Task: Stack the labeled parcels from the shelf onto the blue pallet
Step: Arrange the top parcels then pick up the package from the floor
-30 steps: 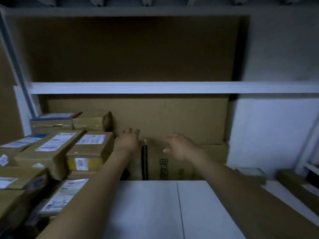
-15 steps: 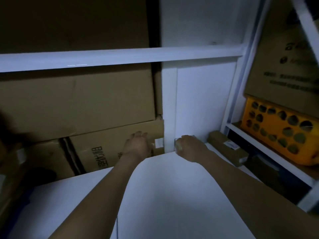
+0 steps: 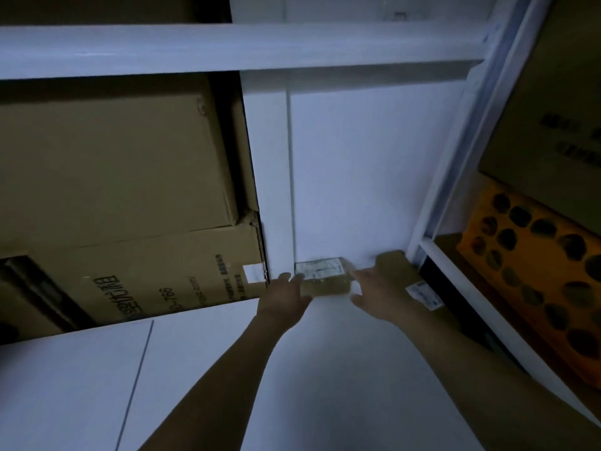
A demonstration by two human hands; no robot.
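— So, where were the hands when you noted it?

— Both were far back on the white shelf (image 3: pixel 341 369), at its rear corner. The left hand (image 3: pixel 286 299) lay against the left end of a small labeled parcel (image 3: pixel 325 279), fingers (image 3: pixel 297 278) loosely spread, not curled round anything. The right hand (image 3: pixel 379 292) came in from the other end, palm down, fingers partly open, touching or nearly touching the parcel's right edge. Light was poor; I could not tell whether either hand had really closed on it.

— Why two hands for so small a box?

— My guess: it sat tight against the back wall (image 3: pixel 357 174), label up, so a hand at each end would let it be pinched and drawn forward without tipping.

— Anything else within reach?

— A second parcel (image 3: pixel 398 268) just beside the right hand, running along the shelf's right edge, its label (image 3: pixel 424 296) toward the near end. Likely the next candidate.

— And the big cartons?

— Two large cardboard boxes (image 3: pixel 130 190) stacked to the left, behind the shelf; they looked like stored stock, not touched. An orange crate (image 3: pixel 536 271) sat on the neighbouring rack.

— The pallet?

— Not in sight. I judged the job still at picking, nothing lifted yet.
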